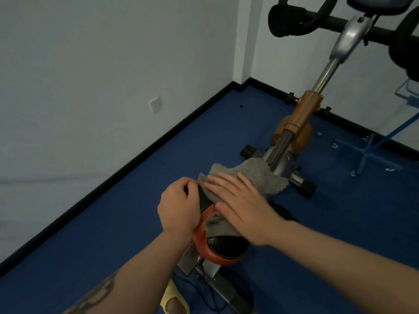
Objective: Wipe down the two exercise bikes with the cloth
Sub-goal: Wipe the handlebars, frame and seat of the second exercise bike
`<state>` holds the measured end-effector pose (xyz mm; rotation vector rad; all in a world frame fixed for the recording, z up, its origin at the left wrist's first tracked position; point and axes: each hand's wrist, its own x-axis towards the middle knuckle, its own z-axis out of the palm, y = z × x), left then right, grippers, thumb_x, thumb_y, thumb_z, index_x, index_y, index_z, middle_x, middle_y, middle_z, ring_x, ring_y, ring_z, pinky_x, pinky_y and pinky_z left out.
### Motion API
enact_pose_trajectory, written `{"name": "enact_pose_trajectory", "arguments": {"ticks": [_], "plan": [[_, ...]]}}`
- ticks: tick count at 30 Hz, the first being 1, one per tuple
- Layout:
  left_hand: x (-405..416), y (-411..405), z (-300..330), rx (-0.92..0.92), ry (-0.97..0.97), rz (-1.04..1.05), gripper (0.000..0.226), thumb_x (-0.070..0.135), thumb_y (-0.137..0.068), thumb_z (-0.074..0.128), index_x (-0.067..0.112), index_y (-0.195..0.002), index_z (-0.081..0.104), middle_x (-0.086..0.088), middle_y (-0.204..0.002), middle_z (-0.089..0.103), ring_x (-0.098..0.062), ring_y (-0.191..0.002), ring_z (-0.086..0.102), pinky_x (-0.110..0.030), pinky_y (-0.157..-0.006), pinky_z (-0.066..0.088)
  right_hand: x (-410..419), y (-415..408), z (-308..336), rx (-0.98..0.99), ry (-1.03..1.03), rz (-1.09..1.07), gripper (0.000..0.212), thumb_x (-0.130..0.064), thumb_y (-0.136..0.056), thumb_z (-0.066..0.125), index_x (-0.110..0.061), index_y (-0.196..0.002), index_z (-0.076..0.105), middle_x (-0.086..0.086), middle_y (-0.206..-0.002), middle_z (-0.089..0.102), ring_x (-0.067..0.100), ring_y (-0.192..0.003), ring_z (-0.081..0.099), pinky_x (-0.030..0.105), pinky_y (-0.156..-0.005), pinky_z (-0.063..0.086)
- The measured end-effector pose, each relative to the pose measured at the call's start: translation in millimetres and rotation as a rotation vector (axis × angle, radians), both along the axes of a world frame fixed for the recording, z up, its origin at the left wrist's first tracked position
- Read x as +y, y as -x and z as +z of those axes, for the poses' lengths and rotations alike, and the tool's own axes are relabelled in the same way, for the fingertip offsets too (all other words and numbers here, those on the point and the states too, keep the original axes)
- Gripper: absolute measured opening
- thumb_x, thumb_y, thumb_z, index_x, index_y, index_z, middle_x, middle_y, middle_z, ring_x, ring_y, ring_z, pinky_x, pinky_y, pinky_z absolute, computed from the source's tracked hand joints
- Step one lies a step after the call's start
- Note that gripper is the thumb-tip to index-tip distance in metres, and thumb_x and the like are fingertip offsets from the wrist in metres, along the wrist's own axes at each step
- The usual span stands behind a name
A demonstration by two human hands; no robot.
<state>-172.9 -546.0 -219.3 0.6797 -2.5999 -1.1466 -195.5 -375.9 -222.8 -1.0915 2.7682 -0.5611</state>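
An orange and black exercise bike stands on the blue floor. Its orange-rimmed black saddle (223,248) is right below me, and its frame (301,118) rises to black handlebars (292,21) at the top right. A grey cloth (256,175) lies draped over the front of the saddle. My right hand (240,200) presses flat on the cloth with straight fingers. My left hand (179,205) grips the saddle's left edge near its nose, fingers curled round it. A second bike is not in view.
White walls with a black skirting board run along the left and back, with a wall socket (155,104) low on the left wall. A blue metal stand (371,152) sits at the right. A yellow slipper (174,300) shows at the bottom, beside black cables.
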Motion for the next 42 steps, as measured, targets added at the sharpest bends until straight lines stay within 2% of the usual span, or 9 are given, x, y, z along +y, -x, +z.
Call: {"name": "enact_pose_trajectory", "arguments": {"ticks": [6,11,13,16,23,26,31,37,42], "plan": [[-1,4,2,-0.094,0.017,-0.055,0.019,0.032,-0.088,0.050,0.035,-0.079,0.066,0.018,-0.073,0.062,0.001,-0.067,0.055,-0.022,-0.052,0.037,15,47,1,0.041,-0.103,-0.326,0.046,-0.042,-0.104,0.027,-0.031,-0.147,0.037,-0.008,-0.156,0.031,0.011,-0.147,0.014,0.038,-0.120,-0.002],[-3,7,0,-0.148,0.004,-0.096,0.021,0.033,-0.089,0.049,0.034,-0.082,0.069,0.015,-0.077,0.065,-0.002,-0.069,0.057,-0.028,-0.056,0.048,-18,-58,-7,-0.224,0.307,-0.432,0.052,-0.060,-0.097,0.009,-0.054,-0.148,0.001,-0.029,-0.153,-0.026,-0.003,-0.142,-0.024,0.035,-0.120,-0.005],[-2,6,1,-0.141,-0.002,-0.092,0.022,0.032,-0.090,0.048,0.033,-0.083,0.070,0.015,-0.077,0.066,-0.002,-0.069,0.058,-0.030,-0.057,0.051,-27,-95,-6,-0.287,0.379,-0.489,0.050,-0.065,-0.094,0.006,-0.063,-0.141,-0.012,-0.036,-0.145,-0.035,-0.007,-0.139,-0.029,0.030,-0.115,-0.004],[-2,6,0,-0.133,-0.005,-0.082,0.023,0.032,-0.090,0.048,0.033,-0.082,0.070,0.014,-0.076,0.065,-0.003,-0.067,0.058,-0.026,-0.052,0.045,-37,-94,-4,-0.263,0.370,-0.602,0.061,-0.069,-0.092,0.003,-0.050,-0.145,-0.020,-0.025,-0.151,-0.035,0.000,-0.139,-0.033,0.030,-0.117,-0.002],[-1,4,1,-0.121,-0.015,-0.060,0.022,0.031,-0.088,0.049,0.033,-0.082,0.070,0.016,-0.077,0.066,-0.001,-0.071,0.057,-0.026,-0.057,0.044,-41,1,10,-0.387,0.333,-0.950,0.077,-0.043,-0.102,0.034,-0.016,-0.153,-0.017,0.017,-0.161,-0.007,0.030,-0.149,0.002,0.039,-0.120,0.012],[-2,5,0,-0.123,-0.023,-0.062,0.022,0.030,-0.088,0.049,0.033,-0.081,0.069,0.013,-0.075,0.066,-0.003,-0.068,0.058,-0.026,-0.054,0.042,-45,-39,7,-0.417,0.378,-0.890,0.080,-0.060,-0.095,0.022,-0.024,-0.151,-0.022,0.015,-0.160,0.008,0.029,-0.141,0.028,0.038,-0.107,0.039],[-2,5,2,-0.123,-0.011,-0.066,0.022,0.029,-0.088,0.049,0.032,-0.081,0.069,0.014,-0.073,0.064,-0.003,-0.064,0.057,-0.023,-0.050,0.036,-41,-41,2,-0.438,0.393,-0.871,0.089,-0.074,-0.082,0.010,-0.028,-0.150,-0.026,0.018,-0.159,0.010,0.033,-0.138,0.033,0.039,-0.106,0.038],[-2,4,3,-0.125,0.004,-0.075,0.023,0.030,-0.090,0.048,0.033,-0.083,0.069,0.015,-0.078,0.064,0.001,-0.068,0.054,-0.023,-0.052,0.037,-17,35,-8,-0.246,0.315,-0.928,0.073,-0.056,-0.097,0.034,-0.011,-0.152,0.017,0.022,-0.156,0.019,0.032,-0.147,0.013,0.047,-0.119,0.019],[-3,6,1,-0.129,0.012,-0.075,0.023,0.030,-0.089,0.048,0.031,-0.083,0.070,0.012,-0.078,0.066,-0.002,-0.071,0.056,-0.027,-0.060,0.048,-7,14,-3,-0.009,0.170,-0.501,0.053,-0.048,-0.101,0.025,-0.015,-0.133,0.050,0.006,-0.151,0.039,0.016,-0.149,0.010,0.040,-0.122,0.003]]}}
